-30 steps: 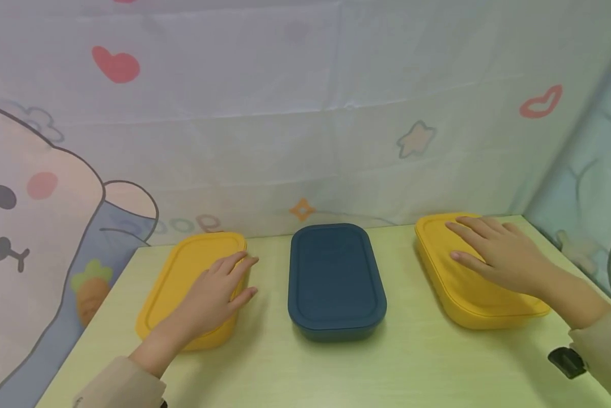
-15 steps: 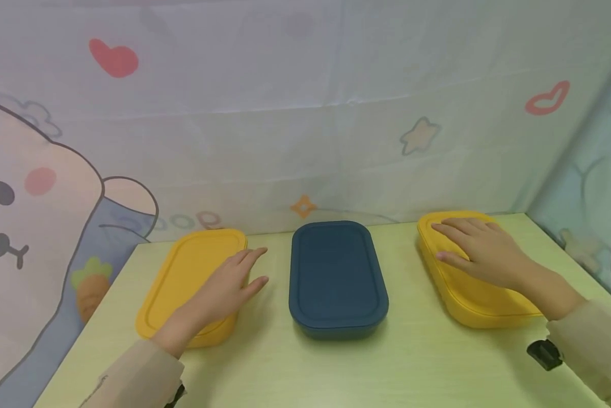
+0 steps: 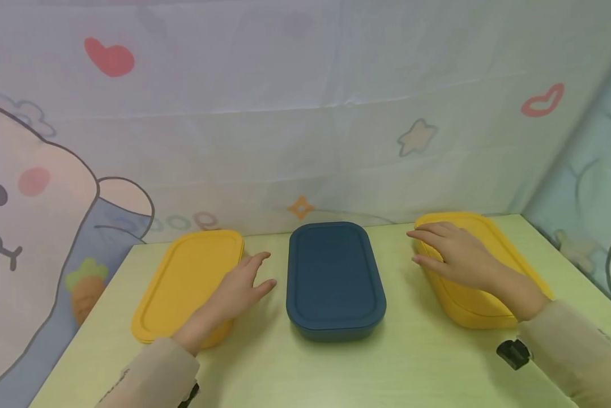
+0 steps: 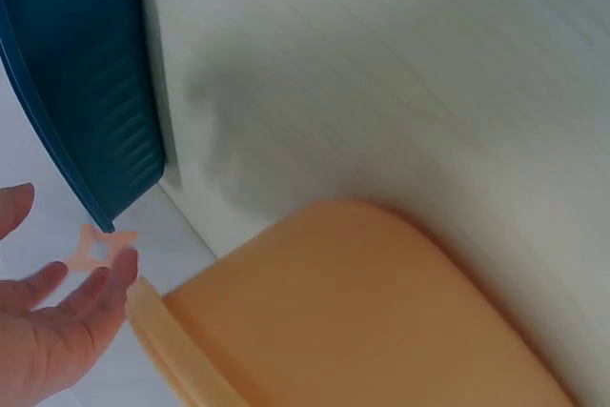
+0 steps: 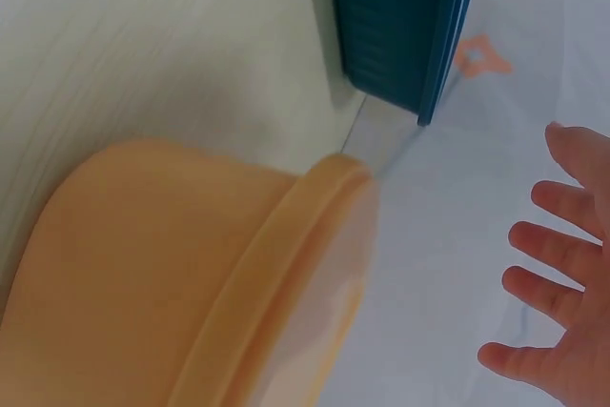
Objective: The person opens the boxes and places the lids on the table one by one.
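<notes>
A dark blue lidded box [image 3: 337,275] stands in the middle of the table between two yellow lidded boxes. My left hand [image 3: 234,292] hovers over the right edge of the left yellow box [image 3: 188,277], thumb and fingers spread toward the blue box. Over the left edge of the right yellow box [image 3: 488,238] is my right hand [image 3: 455,255], its fingers pointing left. In the left wrist view the left hand [image 4: 57,331] holds nothing. Spread fingers also show on the right hand [image 5: 572,264] in the right wrist view, apart from the yellow box [image 5: 191,254].
The pale yellow-green table [image 3: 325,374] backs onto a hanging cloth [image 3: 264,130] with printed hearts and a bear figure. Another printed cloth [image 3: 601,187] hangs along the right side. Dark wrist devices [image 3: 514,354] sit at the sleeves.
Both hands have moved inward toward the blue box, the left one rightward and the right one leftward. The three boxes stay in place, and the head view has shifted slightly.
</notes>
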A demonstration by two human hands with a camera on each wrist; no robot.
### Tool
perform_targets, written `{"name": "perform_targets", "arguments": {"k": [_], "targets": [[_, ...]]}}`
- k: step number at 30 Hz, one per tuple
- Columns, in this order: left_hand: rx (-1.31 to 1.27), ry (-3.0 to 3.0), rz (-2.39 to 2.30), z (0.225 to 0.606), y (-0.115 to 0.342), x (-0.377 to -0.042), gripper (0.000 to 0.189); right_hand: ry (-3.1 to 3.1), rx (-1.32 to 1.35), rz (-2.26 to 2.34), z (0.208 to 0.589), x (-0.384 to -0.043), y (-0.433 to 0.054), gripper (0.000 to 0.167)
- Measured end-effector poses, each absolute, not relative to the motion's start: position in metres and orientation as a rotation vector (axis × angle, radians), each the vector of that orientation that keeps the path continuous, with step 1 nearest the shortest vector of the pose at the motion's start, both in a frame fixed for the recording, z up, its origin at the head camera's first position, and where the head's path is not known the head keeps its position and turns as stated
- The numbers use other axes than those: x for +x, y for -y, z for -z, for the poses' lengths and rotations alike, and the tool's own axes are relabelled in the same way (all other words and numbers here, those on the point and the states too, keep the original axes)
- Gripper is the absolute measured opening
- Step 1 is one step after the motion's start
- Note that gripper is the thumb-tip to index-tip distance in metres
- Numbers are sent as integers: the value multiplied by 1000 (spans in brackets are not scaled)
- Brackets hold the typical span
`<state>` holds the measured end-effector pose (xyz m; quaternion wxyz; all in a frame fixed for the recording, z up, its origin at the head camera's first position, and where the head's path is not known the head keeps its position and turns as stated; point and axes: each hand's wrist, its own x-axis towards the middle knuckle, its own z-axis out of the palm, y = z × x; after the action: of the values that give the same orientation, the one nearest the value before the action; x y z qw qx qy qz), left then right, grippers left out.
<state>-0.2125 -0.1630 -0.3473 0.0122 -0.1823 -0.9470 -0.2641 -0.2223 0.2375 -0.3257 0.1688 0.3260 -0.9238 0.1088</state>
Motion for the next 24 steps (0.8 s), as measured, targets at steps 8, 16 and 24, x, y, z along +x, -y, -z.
{"name": "perform_targets", "arguments": {"k": [8, 16, 24], "targets": [[-374, 2968, 1228, 345, 158, -214, 56, 2676, 936, -482, 326, -224, -221, 41], [-361, 2956, 1434, 346, 153, -218, 55, 2696, 928, -652, 323, -225, -205, 40], [-297, 2955, 1376, 347, 149, -223, 47, 2738, 823, -772, 337, -234, -194, 37]]}}
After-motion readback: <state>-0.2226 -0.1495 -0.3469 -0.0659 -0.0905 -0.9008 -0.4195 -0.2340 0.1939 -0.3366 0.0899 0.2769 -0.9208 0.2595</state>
